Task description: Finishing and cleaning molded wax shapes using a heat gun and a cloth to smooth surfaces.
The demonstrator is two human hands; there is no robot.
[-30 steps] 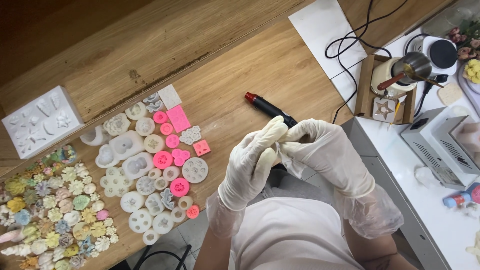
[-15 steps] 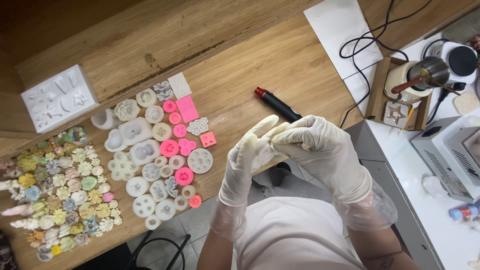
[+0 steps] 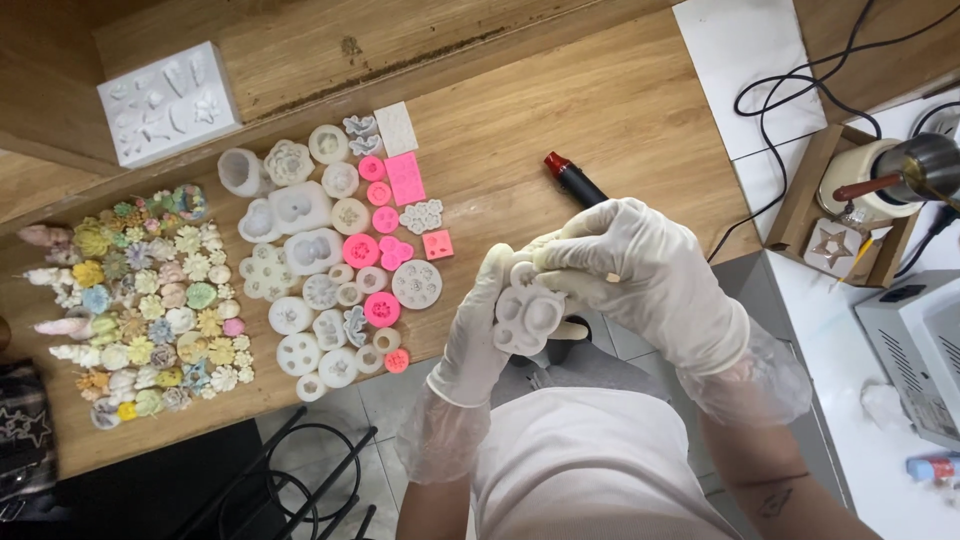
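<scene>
Head camera looks down on a wooden table [image 3: 620,110] with a warm, visible grain. Many small moulds [image 3: 330,270] of soft, rubbery look lie on it, some milky white and some bright pink, round or square, with hollow patterns. Left of them is a group of small cast flowers [image 3: 150,300] in pale yellow, green, blue and pink. A white rectangular block mould [image 3: 168,102] leans at the back edge.

Both hands wear thin, cream-coloured gloves that wrinkle at the wrists. Between them is a white mould [image 3: 528,315], thick and matte, with several rounded hollows on its face. It is held in the air over the near table edge, in front of the white apron. The left hand [image 3: 482,335] supports it from the left and below, fingers closed on its side. The right hand [image 3: 640,270] grips its upper edge from the right, fingers curled over it. A black tool with a red tip [image 3: 575,180] lies on the table just behind the right hand.
</scene>
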